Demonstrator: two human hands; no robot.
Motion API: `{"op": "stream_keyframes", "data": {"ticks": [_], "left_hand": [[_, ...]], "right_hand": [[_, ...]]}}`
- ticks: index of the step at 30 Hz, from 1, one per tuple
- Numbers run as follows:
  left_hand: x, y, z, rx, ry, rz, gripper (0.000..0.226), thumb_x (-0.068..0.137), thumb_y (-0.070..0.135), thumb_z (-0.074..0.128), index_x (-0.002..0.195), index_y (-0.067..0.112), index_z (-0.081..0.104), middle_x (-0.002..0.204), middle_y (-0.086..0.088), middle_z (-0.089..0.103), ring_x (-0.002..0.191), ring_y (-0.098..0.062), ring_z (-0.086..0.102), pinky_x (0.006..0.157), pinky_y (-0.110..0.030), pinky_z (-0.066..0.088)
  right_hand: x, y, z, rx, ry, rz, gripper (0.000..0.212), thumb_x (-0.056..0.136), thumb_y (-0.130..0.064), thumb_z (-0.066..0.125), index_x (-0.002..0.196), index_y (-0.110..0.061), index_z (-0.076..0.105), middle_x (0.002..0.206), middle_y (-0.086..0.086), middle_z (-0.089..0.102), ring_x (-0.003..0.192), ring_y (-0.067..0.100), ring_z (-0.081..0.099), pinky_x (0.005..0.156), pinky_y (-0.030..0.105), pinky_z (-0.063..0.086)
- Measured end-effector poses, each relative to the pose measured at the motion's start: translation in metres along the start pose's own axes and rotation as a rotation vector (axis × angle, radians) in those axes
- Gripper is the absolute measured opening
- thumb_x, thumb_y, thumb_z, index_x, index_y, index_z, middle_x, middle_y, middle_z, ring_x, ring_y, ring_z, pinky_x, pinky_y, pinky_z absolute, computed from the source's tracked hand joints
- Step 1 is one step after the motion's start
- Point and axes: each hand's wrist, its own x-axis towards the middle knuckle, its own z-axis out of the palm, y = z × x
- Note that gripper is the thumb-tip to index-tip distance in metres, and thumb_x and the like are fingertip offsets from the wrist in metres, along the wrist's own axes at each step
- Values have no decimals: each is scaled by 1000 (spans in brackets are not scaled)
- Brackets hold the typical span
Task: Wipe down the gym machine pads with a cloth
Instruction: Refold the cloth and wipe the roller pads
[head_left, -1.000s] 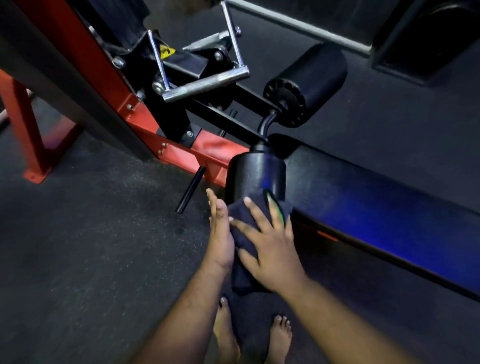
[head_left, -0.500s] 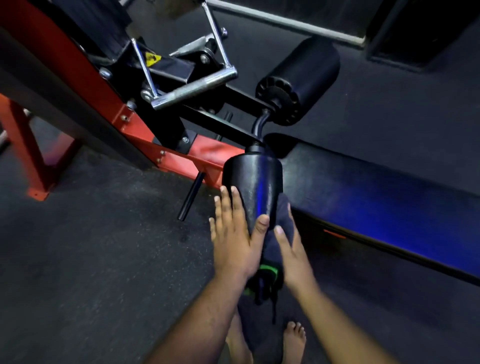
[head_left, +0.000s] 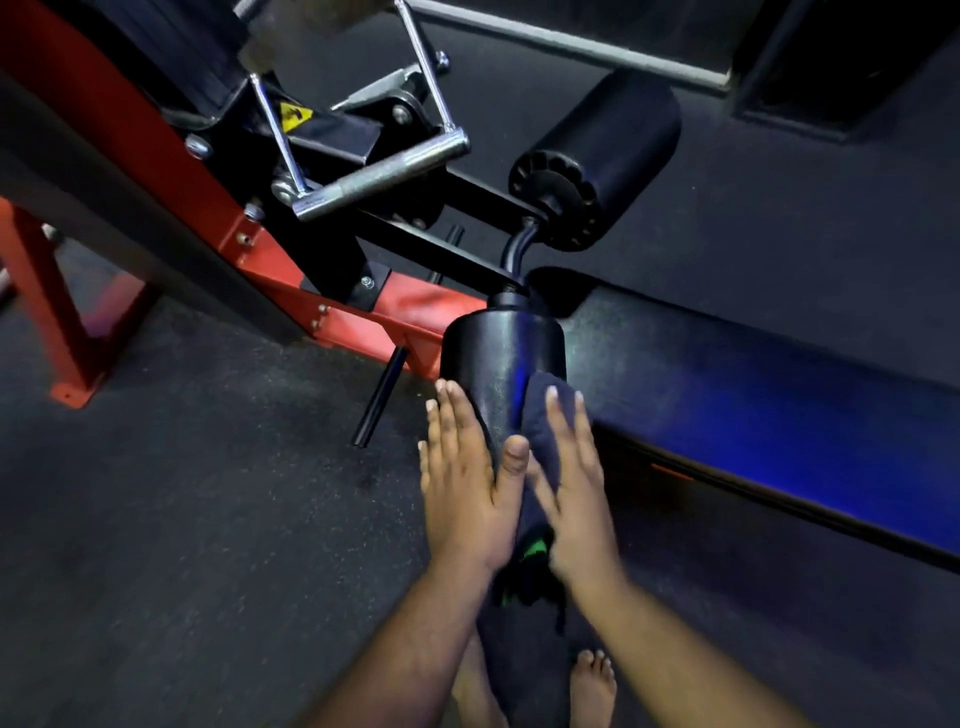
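On the near roller pad (head_left: 498, 364) of the machine we see both hands. The left hand (head_left: 467, 499) lies flat against the left side of this black pad, its fingers straight and together and its thumb stretched across the front; it holds nothing. The right hand (head_left: 571, 488) presses a dark blue cloth (head_left: 540, 415) against the right side of the same pad with straight, spread fingers, so it is released and not clenched. The cloth hangs down between the two wrists, and a bright green patch (head_left: 532, 548) shows on it there; we cannot tell whether this is a label, and we read no writing on it.

Just right of the pad runs a long black bench pad (head_left: 753, 395) with a blue reflection. A second roller pad (head_left: 602, 156) stands further back, joined to the near one by a curved black tube (head_left: 517, 249). At upper left is the red frame (head_left: 171, 171) of the machine, with a chrome handle (head_left: 379, 176) hanging in front of it. On the black part above the handle sits a small yellow warning sticker (head_left: 295, 115); its sign is too small for us to read. A short black peg (head_left: 378, 397) sticks out under the frame. Bare feet (head_left: 592, 686) stand on the dark floor (head_left: 182, 545) below the arms.
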Motion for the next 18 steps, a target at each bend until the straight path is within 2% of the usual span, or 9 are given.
{"op": "stream_keyframes", "data": {"ticks": [3, 5, 8, 11, 13, 15, 18], "left_hand": [[1, -3, -2, -56, -39, 10, 116, 63, 99, -15, 153, 26, -23, 161, 9, -34, 150, -2, -30, 125, -36, -16], [2, -4, -2, -80, -55, 16, 119, 60, 101, -14, 151, 26, -25, 159, 8, -37, 148, -1, -33, 121, -29, -22], [3, -7, -7, -251, -90, -34, 122, 57, 105, -7, 150, 28, -25, 159, 12, -35, 147, 2, -32, 121, -28, -23], [1, -1, -20, -393, -148, -128, 124, 53, 108, 2, 148, 33, -24, 158, 15, -30, 147, -2, -30, 124, -34, -19], [-1, 8, -33, -412, -204, -179, 123, 53, 110, 7, 148, 38, -24, 158, 17, -28, 149, -9, -26, 125, -39, -15], [1, 13, -41, -380, -224, -159, 119, 60, 108, 10, 150, 37, -22, 160, 17, -27, 154, -12, -22, 127, -41, -12], [15, 26, -46, -231, -214, -18, 109, 71, 101, 9, 152, 35, -20, 162, 14, -28, 152, -2, -23, 127, -40, -12]], "right_hand": [[80, -29, 1, -385, -36, -170, 69, 92, -69, 36, 156, -52, 18, 170, -11, -9, 156, 34, 5, 123, 55, 20], [118, -48, 3, -558, -85, -172, 63, 95, -61, 43, 153, -56, 21, 169, -16, -7, 156, 34, -1, 116, 66, 25], [89, -50, -2, -670, -159, -252, 60, 92, -61, 40, 150, -57, 27, 168, -21, -7, 156, 30, -8, 109, 69, 30], [15, -32, -24, -682, -365, -355, 63, 89, -48, 43, 150, -51, 32, 168, -22, -7, 157, 25, -9, 104, 59, 39], [-7, -23, -53, -676, -468, -384, 61, 91, -39, 46, 149, -52, 33, 168, -25, -1, 157, 24, 7, 103, 54, 44], [-2, -15, -81, -672, -494, -377, 62, 92, -28, 52, 148, -52, 38, 167, -24, 12, 150, 22, 29, 106, 51, 45], [25, -19, -112, -499, -288, -267, 56, 94, -17, 59, 143, -43, 52, 161, -18, 33, 141, 14, 41, 118, 39, 32]]}}
